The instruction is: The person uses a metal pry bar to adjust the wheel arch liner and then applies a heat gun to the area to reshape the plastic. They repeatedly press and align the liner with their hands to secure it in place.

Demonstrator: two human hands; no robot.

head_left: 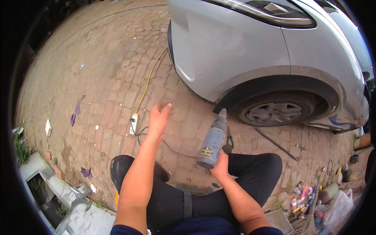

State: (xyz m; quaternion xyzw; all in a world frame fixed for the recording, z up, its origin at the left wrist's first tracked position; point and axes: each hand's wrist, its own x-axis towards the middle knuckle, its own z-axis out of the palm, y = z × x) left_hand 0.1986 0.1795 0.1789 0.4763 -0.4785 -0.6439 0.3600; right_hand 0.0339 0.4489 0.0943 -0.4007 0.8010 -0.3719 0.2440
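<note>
Head view: a blue-grey cylindrical heat gun [213, 139] with a narrowing nozzle is held in the right hand [221, 165]. The right fingers are curled tightly, as around a grip, though the grip and most of the fingers are hidden behind the tool's body. The rear end of the heat gun lies just beside the fist, on its left, and the nozzle is pointed away from the fingers, toward the lower front end of a black curved wheel-arch trim [274, 81] on a silver car [243, 47]. Whether the trim is touched by the nozzle cannot be told.

The left hand [159, 117] is raised well apart from the heat gun, its fingers loosely bent, with nothing seen in its grasp. Near it, on the reddish brick paving [107, 98], a white oblong power strip [134, 124] is joined by a yellow cable [148, 82] and a thin dark cable [172, 149]. Beyond the right hand, green-handled pliers [230, 140] and a long dark metal bar [277, 144] are seen near a grey-spoked wheel [274, 112].
</note>
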